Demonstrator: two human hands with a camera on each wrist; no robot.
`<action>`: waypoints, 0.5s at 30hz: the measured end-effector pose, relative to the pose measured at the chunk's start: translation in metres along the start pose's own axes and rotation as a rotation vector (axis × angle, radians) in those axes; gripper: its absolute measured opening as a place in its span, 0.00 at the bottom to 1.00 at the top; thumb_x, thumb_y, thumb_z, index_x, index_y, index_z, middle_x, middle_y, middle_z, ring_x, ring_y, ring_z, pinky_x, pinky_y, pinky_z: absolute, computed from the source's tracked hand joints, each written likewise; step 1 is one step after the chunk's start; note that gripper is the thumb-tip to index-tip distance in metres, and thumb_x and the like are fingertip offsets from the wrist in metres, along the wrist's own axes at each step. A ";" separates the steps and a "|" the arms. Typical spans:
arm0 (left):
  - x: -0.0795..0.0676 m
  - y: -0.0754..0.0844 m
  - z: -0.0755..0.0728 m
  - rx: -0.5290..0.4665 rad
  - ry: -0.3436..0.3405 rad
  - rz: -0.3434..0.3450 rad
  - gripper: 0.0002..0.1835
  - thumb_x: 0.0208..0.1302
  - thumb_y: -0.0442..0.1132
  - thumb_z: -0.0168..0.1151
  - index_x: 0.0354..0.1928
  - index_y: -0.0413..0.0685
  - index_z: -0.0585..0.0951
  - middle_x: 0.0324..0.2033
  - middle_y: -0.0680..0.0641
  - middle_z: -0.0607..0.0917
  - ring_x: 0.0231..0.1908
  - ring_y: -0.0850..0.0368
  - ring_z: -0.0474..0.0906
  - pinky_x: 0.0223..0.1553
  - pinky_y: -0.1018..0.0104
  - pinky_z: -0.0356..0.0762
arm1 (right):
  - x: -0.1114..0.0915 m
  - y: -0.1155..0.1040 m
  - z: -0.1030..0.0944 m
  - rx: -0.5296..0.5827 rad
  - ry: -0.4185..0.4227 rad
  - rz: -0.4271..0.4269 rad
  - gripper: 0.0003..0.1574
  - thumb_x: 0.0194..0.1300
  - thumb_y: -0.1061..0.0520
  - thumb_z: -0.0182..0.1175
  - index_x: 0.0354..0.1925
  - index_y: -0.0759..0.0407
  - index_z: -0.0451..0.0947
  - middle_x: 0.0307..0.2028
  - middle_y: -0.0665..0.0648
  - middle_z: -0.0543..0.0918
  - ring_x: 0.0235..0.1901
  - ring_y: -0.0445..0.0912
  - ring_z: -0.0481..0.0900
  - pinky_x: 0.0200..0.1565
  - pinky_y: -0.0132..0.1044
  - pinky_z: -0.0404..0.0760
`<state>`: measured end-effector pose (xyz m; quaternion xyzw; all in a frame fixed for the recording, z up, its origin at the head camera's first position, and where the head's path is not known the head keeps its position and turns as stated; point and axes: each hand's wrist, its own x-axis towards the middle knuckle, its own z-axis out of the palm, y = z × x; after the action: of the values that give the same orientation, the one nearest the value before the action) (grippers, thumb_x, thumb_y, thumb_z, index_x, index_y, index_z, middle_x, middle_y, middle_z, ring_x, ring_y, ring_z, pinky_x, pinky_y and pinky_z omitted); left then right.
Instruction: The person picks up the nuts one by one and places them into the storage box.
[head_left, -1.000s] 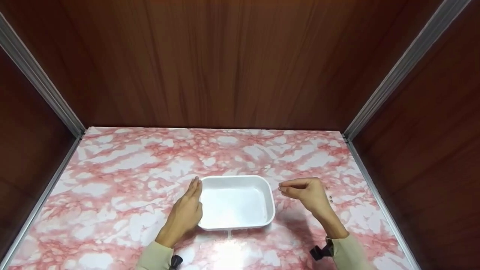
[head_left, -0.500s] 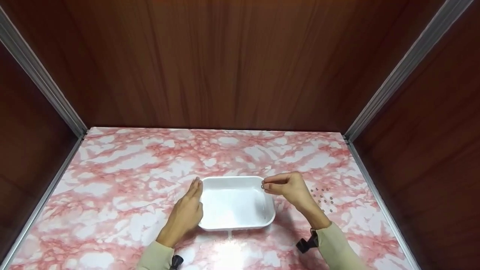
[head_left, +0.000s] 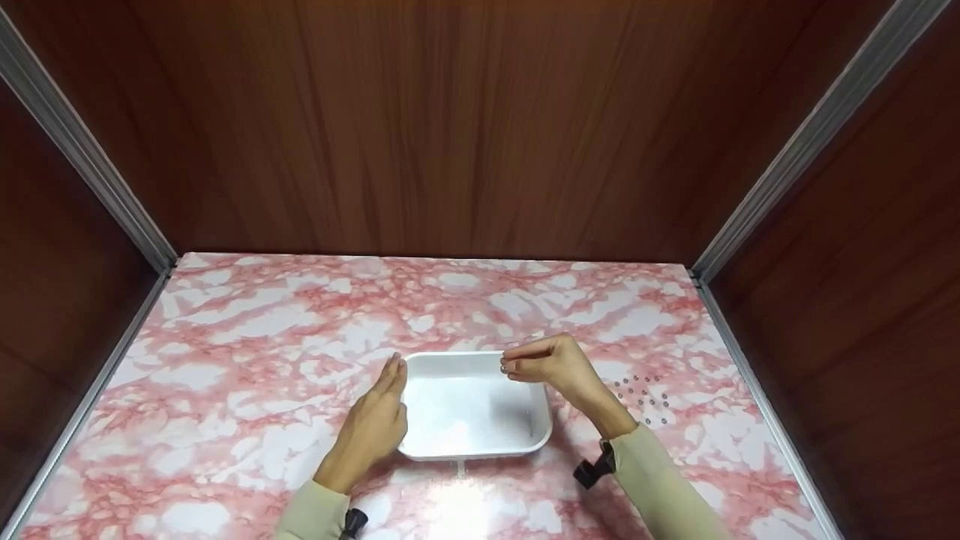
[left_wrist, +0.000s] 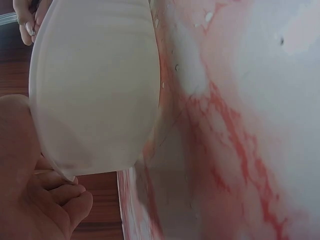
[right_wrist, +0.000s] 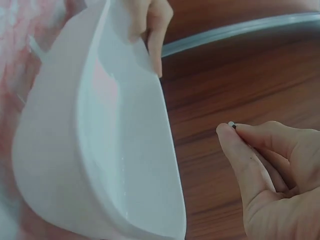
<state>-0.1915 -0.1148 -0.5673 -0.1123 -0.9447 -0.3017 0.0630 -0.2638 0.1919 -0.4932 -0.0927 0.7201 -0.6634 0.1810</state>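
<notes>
A white rectangular tray (head_left: 465,412) with rounded corners sits on the marbled table. At its left side my left hand (head_left: 373,416) holds the rim, the fingers pointing away from me; my left fingers (right_wrist: 157,35) also show at the rim in the right wrist view. Above the tray's far right corner, my right hand (head_left: 559,367) pinches a small shiny bead-like piece (right_wrist: 231,124) between thumb and forefinger, apart from the tray. A few tiny specks (right_wrist: 123,185) show inside the tray; their kind is too small to tell.
Several small round bead-like pieces (head_left: 643,391) lie scattered on the pink-and-white table (head_left: 262,322) right of the tray. Dark wooden panels (head_left: 435,135) with metal edge strips (head_left: 825,127) enclose the table at the back and sides.
My right hand has moved left from beside the tray to over its far right corner, still pinching the small piece. More scattered pieces are now visible. My left hand stays at the rim.
</notes>
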 end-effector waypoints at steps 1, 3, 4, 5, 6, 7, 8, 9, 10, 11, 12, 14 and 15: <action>0.000 0.000 0.000 -0.005 -0.006 -0.003 0.32 0.74 0.31 0.52 0.78 0.31 0.62 0.81 0.33 0.60 0.26 0.50 0.77 0.23 0.71 0.68 | 0.002 -0.001 0.001 -0.002 -0.002 0.002 0.23 0.65 0.68 0.69 0.56 0.82 0.81 0.49 0.73 0.89 0.43 0.48 0.93 0.52 0.43 0.89; 0.001 0.000 -0.001 -0.008 0.000 0.001 0.32 0.73 0.30 0.52 0.78 0.30 0.63 0.81 0.33 0.60 0.29 0.48 0.80 0.23 0.71 0.68 | 0.007 -0.002 0.002 -0.006 -0.011 0.003 0.23 0.65 0.69 0.68 0.55 0.82 0.81 0.48 0.72 0.90 0.42 0.48 0.93 0.51 0.42 0.89; 0.001 0.001 -0.001 -0.012 -0.001 0.001 0.32 0.73 0.30 0.52 0.78 0.30 0.63 0.81 0.33 0.60 0.29 0.48 0.80 0.22 0.72 0.68 | 0.009 -0.003 0.003 -0.012 -0.017 0.002 0.22 0.66 0.69 0.68 0.55 0.82 0.80 0.48 0.71 0.90 0.42 0.47 0.93 0.51 0.42 0.89; 0.001 0.001 -0.002 -0.008 0.003 0.001 0.32 0.73 0.30 0.52 0.78 0.30 0.63 0.81 0.33 0.60 0.33 0.48 0.82 0.23 0.72 0.68 | 0.012 -0.003 0.004 -0.013 -0.022 0.004 0.22 0.66 0.69 0.67 0.55 0.83 0.80 0.47 0.71 0.91 0.42 0.47 0.93 0.51 0.42 0.89; 0.001 0.001 -0.002 -0.008 0.006 0.003 0.32 0.73 0.30 0.53 0.77 0.30 0.63 0.81 0.33 0.60 0.33 0.49 0.82 0.23 0.72 0.68 | 0.015 -0.003 0.005 -0.016 -0.025 0.008 0.22 0.66 0.70 0.67 0.55 0.83 0.80 0.47 0.70 0.91 0.42 0.47 0.93 0.51 0.42 0.89; 0.001 0.001 -0.002 -0.012 0.001 0.001 0.32 0.73 0.30 0.52 0.78 0.30 0.63 0.81 0.33 0.60 0.28 0.52 0.78 0.22 0.72 0.68 | 0.017 -0.003 0.005 -0.020 -0.025 0.015 0.21 0.66 0.70 0.67 0.55 0.82 0.81 0.47 0.69 0.91 0.42 0.46 0.93 0.51 0.41 0.89; 0.001 0.001 -0.002 -0.011 0.002 0.002 0.32 0.73 0.30 0.53 0.77 0.30 0.63 0.81 0.33 0.60 0.27 0.54 0.77 0.22 0.72 0.68 | 0.020 -0.003 0.006 -0.023 -0.029 0.020 0.21 0.66 0.70 0.67 0.55 0.82 0.81 0.47 0.70 0.91 0.42 0.46 0.93 0.50 0.41 0.90; 0.001 0.002 -0.002 -0.012 -0.001 0.001 0.32 0.73 0.30 0.53 0.78 0.30 0.63 0.81 0.33 0.60 0.23 0.56 0.73 0.21 0.72 0.68 | 0.023 -0.003 0.007 -0.026 -0.029 0.028 0.20 0.66 0.70 0.67 0.54 0.82 0.82 0.48 0.70 0.91 0.42 0.46 0.93 0.50 0.41 0.90; 0.001 0.002 -0.002 -0.011 -0.003 0.000 0.32 0.73 0.30 0.52 0.78 0.30 0.63 0.81 0.33 0.60 0.21 0.57 0.71 0.21 0.72 0.68 | 0.025 -0.002 0.008 -0.030 -0.026 0.041 0.19 0.65 0.70 0.68 0.53 0.80 0.83 0.47 0.70 0.91 0.41 0.46 0.93 0.50 0.40 0.90; 0.001 0.002 -0.002 -0.009 -0.004 -0.002 0.32 0.73 0.31 0.52 0.78 0.31 0.63 0.81 0.34 0.60 0.21 0.58 0.70 0.21 0.73 0.67 | 0.028 -0.002 0.010 -0.032 -0.023 0.054 0.18 0.65 0.70 0.68 0.52 0.79 0.84 0.47 0.70 0.91 0.41 0.46 0.93 0.49 0.40 0.90; 0.001 0.002 -0.002 -0.012 -0.008 -0.005 0.32 0.73 0.31 0.52 0.78 0.31 0.62 0.81 0.34 0.59 0.20 0.58 0.68 0.21 0.73 0.67 | 0.031 -0.002 0.011 -0.038 -0.021 0.065 0.17 0.64 0.70 0.69 0.51 0.77 0.85 0.47 0.70 0.91 0.41 0.45 0.93 0.49 0.40 0.90; 0.000 0.002 -0.002 -0.016 -0.009 -0.003 0.32 0.74 0.31 0.51 0.78 0.30 0.62 0.81 0.33 0.59 0.30 0.50 0.81 0.22 0.72 0.69 | 0.035 -0.002 0.013 -0.049 -0.022 0.086 0.15 0.64 0.70 0.69 0.49 0.75 0.87 0.47 0.70 0.91 0.40 0.45 0.93 0.49 0.41 0.90; 0.000 0.002 -0.001 -0.015 -0.007 -0.002 0.32 0.74 0.31 0.51 0.77 0.29 0.63 0.81 0.33 0.59 0.40 0.46 0.86 0.24 0.71 0.71 | 0.038 -0.002 0.014 -0.058 -0.022 0.096 0.14 0.64 0.70 0.69 0.48 0.74 0.88 0.46 0.70 0.91 0.40 0.45 0.92 0.49 0.41 0.90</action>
<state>-0.1906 -0.1144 -0.5653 -0.1130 -0.9426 -0.3086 0.0586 -0.2929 0.1644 -0.4975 -0.0708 0.7406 -0.6317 0.2178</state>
